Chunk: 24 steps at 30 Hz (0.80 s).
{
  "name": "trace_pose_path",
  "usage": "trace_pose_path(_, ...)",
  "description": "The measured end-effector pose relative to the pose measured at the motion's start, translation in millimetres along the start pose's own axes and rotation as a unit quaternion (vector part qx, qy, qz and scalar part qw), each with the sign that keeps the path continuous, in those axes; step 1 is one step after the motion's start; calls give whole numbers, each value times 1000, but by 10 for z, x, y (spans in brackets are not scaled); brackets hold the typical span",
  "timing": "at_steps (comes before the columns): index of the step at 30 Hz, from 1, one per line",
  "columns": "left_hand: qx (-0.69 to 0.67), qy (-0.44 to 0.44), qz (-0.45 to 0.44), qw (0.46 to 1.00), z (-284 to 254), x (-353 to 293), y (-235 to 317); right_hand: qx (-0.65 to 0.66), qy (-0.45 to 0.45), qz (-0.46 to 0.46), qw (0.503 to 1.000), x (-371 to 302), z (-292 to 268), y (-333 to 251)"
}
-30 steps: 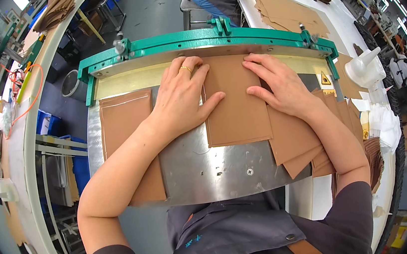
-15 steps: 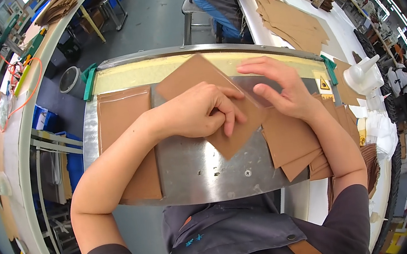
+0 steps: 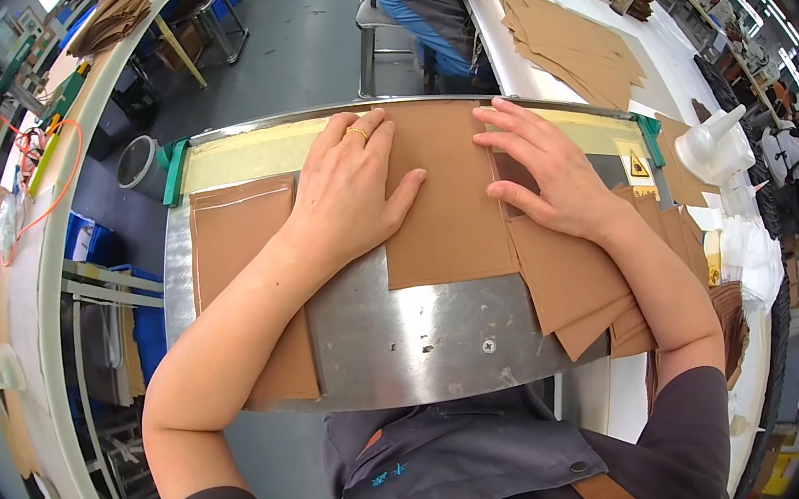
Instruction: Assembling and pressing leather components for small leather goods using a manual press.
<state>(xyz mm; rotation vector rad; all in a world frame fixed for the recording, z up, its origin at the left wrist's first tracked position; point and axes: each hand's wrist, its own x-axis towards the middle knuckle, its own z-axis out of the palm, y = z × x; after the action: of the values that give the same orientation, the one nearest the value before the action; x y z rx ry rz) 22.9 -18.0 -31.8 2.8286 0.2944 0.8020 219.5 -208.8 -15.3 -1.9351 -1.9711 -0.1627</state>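
Note:
A flat, rectangular brown panel, leather-like, lies on the metal plate with its far edge at the plate's back rail. My left hand, a ring on one finger, lies flat along the panel's left edge, thumb out over its surface. On the opposite edge rests my right hand, fingers apart, fingertips at the panel's side. Left of my left forearm is a stack of similar brown panels, its top one edged with a pale line. Fanned brown panels lie beneath my right wrist and forearm.
Green clamps sit at both far corners of the plate, along a yellow strip. At right stands a white bottle with a spout. Across the aisle, a co-worker is at a white table with brown sheets.
The brown panel has turned from a slant to square against the back rail. My left hand went from curled fingers over it to lying flat on its left edge. My right hand shifted slightly.

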Motion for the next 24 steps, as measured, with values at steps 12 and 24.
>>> trace_pose_path(12, 91, -41, 51, 994, -114, 22, -62, -19, -9, 15, 1000, -12, 56, 9)
trace_pose_path(24, 63, -56, 31, 996, -99, -7, -96, -29, -16, 41, 999, -3, 54, 19)
